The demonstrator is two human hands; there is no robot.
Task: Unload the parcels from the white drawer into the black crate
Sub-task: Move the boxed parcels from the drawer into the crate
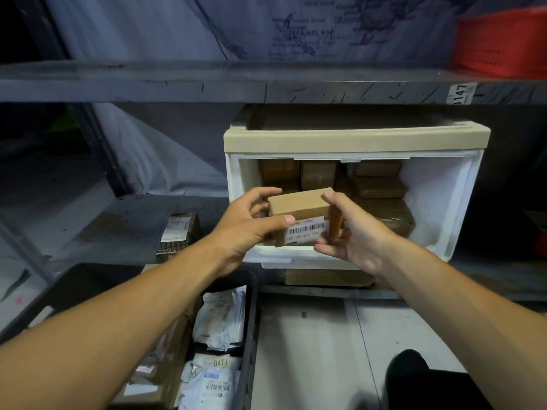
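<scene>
- small cardboard box (300,208) with barcode label (306,230) held between both hands, just above front rim of white drawer (444,232), drawer pulled out from shelf unit.
- left hand (245,229) clamped on box's left side, thumb on label face, fingers behind; right hand (352,235) pinching right side, thumb at top corner, fingers under.
- black crate (250,321) low and to the left, well apart from box, already holding white mailer bags (220,321) and cartons.
- risk: slip on transfer down-left; grip mostly fingertip, smooth cardboard; likely if one hand releases early.
- risk: box bottom edge catching drawer's front rim on withdrawal; could jolt drawer or knock grip loose.
- risk: stacked brown parcels (379,184) at drawer's back toppling into freed gap; stack looks uneven.
- risk: landing on soft mailers in crate, box tipping over crate wall; crate looks fairly full.
- risk: loose parcel (179,232) on shelf beside drawer, near left forearm's path; could be brushed off.
- box weight and contents: cannot tell.
</scene>
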